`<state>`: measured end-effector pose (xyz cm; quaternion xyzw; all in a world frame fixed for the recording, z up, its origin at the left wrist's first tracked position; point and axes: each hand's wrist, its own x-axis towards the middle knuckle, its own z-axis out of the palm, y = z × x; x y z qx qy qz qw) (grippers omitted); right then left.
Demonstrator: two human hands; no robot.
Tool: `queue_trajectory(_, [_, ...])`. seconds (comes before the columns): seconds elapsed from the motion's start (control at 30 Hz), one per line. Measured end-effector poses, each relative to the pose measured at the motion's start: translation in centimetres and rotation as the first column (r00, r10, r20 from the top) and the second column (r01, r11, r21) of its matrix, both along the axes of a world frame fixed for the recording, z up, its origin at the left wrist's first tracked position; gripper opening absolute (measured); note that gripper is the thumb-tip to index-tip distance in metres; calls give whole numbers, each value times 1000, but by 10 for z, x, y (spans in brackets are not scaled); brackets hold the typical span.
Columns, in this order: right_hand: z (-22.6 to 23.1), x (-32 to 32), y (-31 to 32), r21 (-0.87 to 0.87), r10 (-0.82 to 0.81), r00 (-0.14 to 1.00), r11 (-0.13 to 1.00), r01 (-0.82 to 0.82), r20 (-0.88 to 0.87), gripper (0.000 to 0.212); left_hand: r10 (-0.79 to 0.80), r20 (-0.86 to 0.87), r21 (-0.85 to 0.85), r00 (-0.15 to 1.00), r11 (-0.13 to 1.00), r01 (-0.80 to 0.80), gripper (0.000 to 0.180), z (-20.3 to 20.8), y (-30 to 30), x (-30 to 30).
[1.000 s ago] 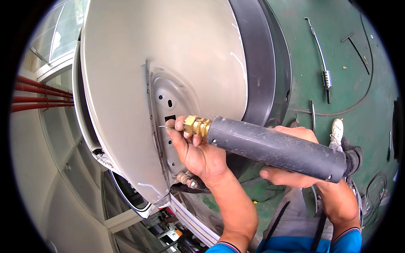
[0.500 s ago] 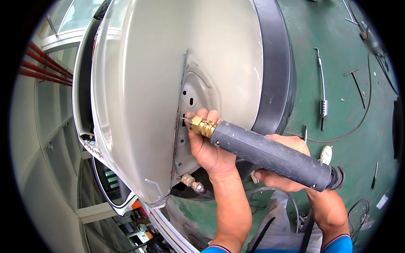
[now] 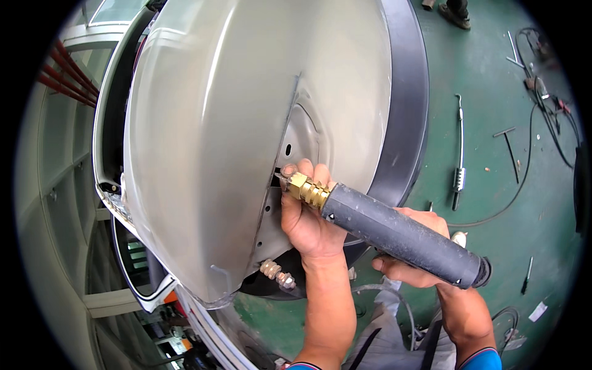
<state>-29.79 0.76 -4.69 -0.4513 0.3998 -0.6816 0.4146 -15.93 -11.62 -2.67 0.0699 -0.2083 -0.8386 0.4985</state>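
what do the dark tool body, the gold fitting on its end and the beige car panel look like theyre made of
Dark tool body: probably plastic or coated metal, mostly matte; it shows scuffs and only soft shine. Gold fitting: looks like brass, given its yellow colour and bright glints. Beige car panel: likely painted sheet metal, glossy, with long pale reflections along its curve.

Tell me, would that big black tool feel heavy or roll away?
The black tool might feel heavy: the left hand and right hand both support it. Being roundish, it could roll; it looks straight, so probably stiff.
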Motion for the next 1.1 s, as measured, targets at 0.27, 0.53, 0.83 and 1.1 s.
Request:
queue_trajectory(0.27, [-3, 2, -5, -47, 13, 1000, 999, -14, -25, 35, -11, -36, -30, 999, 1000, 10, 15, 0, -5, 0])
queue_trajectory(0.53, [7, -4, -5, -32, 4, 995, 999, -7, -105, 34, 3, -52, -48, 999, 999, -6, 17, -1, -4, -2])
queue_trajectory(0.83, [19, -9, -2, 18, -16, 983, 1000, 19, -185, 33, 13, -112, 23, 994, 1000, -10, 19, -1, -1, -3])
queue_trajectory(1.1, [15, -14, -4, -95, -49, 977, 995, 30, -206, 33, -13, -135, 78, 991, 997, 24, 17, -3, -2, -1])
